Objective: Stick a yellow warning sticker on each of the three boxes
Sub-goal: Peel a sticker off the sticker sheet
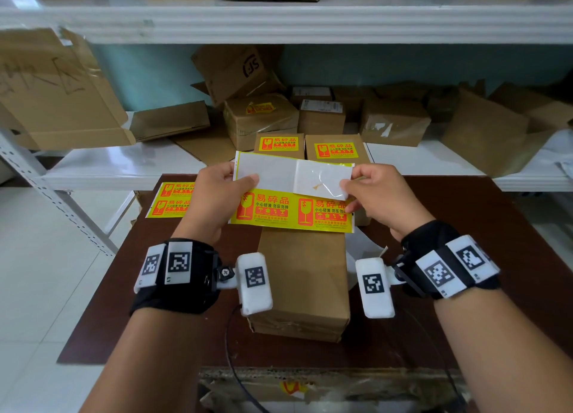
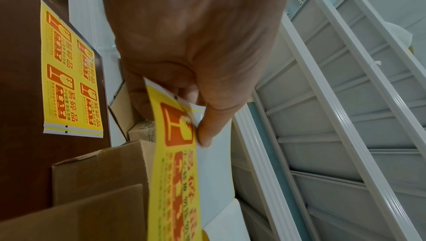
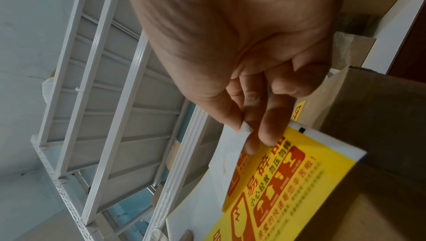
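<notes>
A sticker sheet [image 1: 291, 209] hangs over the near plain cardboard box [image 1: 304, 273] on the brown table [image 1: 465, 226]. Its lower row carries two yellow warning stickers; its upper row is white. My left hand [image 1: 242, 180] pinches the sheet's left edge, thumb on top, as the left wrist view [image 2: 198, 117] also shows. My right hand [image 1: 348, 186] pinches the corner of a glossy white flap [image 3: 230, 153] at the sheet's upper right. I cannot tell whether the flap is a sticker's back or bare backing. Two boxes beyond, the left [image 1: 279, 143] and the right [image 1: 336, 150], each bear a yellow sticker.
A second sheet of yellow stickers [image 1: 173, 199] lies flat at the table's far left. White paper scraps [image 1: 362, 245] sit right of the near box. Behind the table a white shelf [image 1: 124, 164] holds several cardboard boxes. A black cable [image 1: 229, 350] hangs at the near edge.
</notes>
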Demonstrator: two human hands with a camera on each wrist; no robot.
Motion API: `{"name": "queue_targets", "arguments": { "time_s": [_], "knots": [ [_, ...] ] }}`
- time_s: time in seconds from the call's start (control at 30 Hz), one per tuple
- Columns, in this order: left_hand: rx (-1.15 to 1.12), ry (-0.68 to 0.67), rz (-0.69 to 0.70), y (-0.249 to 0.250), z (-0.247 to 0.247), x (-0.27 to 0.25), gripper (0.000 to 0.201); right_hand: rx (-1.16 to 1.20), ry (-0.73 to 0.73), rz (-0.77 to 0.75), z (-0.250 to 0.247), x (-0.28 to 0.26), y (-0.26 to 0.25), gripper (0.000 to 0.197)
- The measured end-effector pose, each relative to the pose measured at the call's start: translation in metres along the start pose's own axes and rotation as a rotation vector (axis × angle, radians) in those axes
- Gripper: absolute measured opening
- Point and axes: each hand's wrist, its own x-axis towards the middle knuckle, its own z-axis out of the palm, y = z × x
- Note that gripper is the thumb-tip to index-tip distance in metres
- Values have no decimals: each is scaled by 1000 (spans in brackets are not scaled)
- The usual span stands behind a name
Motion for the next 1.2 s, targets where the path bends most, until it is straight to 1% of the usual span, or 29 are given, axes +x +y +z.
{"name": "queue_targets", "arguments": {
  "time_s": [0.17, 0.7, 0.87, 1.07, 1.2],
  "knots": [
    [-4, 3, 6, -2, 0, 2, 15, 19, 4, -4, -2, -1, -1, 17],
    [28, 27, 28, -4, -4, 5, 15, 60, -7, 3, -7, -5, -4, 19],
    [20, 32, 15, -4, -5, 4, 13, 66, -17, 10, -9, -7, -5, 17],
    [16, 44, -9, -4, -5, 5, 18, 76, -15, 24, -9, -7, -6, 18],
    [24, 46, -13, -5, -5, 6, 13, 67, -10, 23, -10, -7, -7, 18]
  ]
}}
